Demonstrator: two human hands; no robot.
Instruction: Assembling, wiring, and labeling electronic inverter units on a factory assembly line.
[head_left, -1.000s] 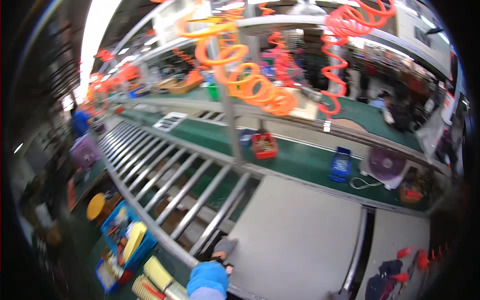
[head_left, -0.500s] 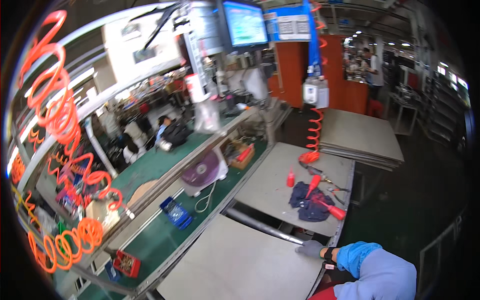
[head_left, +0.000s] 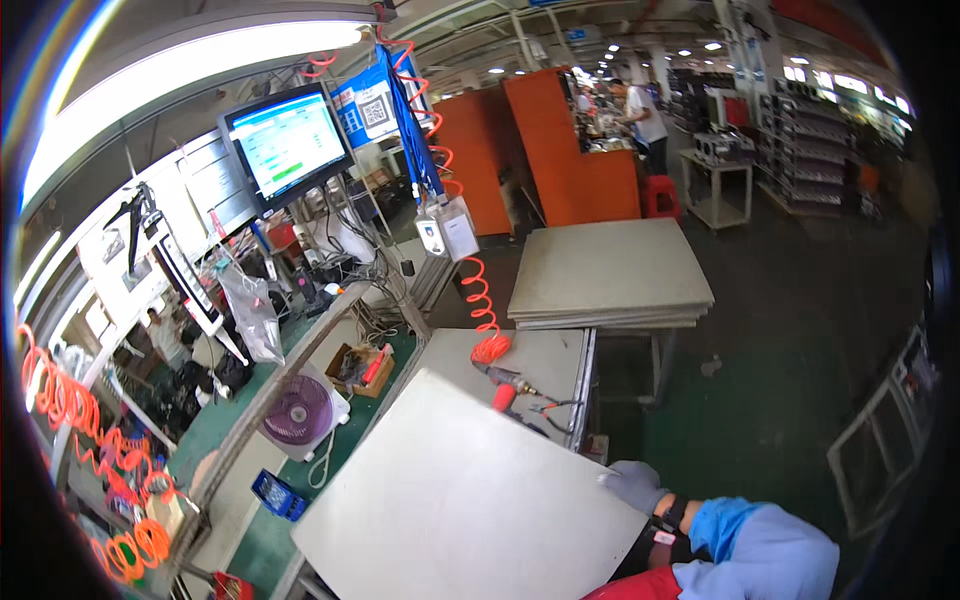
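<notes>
A large flat grey panel (head_left: pixel 465 490) fills the lower middle, tilted up above the bench. My right hand (head_left: pixel 634 487), in a grey glove, grips its right edge, fingers over the top face. No part of my left hand shows. Just past the panel's far edge lie a pneumatic screwdriver (head_left: pixel 508 378) on a red coiled hose (head_left: pixel 482 297), a red-handled tool (head_left: pixel 505 396) and pliers (head_left: pixel 555 404). These rest on the bench's grey top (head_left: pixel 460 345), and the panel hides much of that surface.
Several stacked grey boards (head_left: pixel 610 270) stand beyond the bench on a metal stand. Along the left are a purple fan (head_left: pixel 300 410), a blue bin (head_left: pixel 277 495), a cardboard box (head_left: pixel 360 368) and orange coiled hoses (head_left: pixel 70 390). A metal frame (head_left: pixel 880 430) leans at the right.
The panel has risen and tilted off the bench, now covering the dark cloth and the gap with the metal bar. My right hand still grips its edge. The view has turned right.
</notes>
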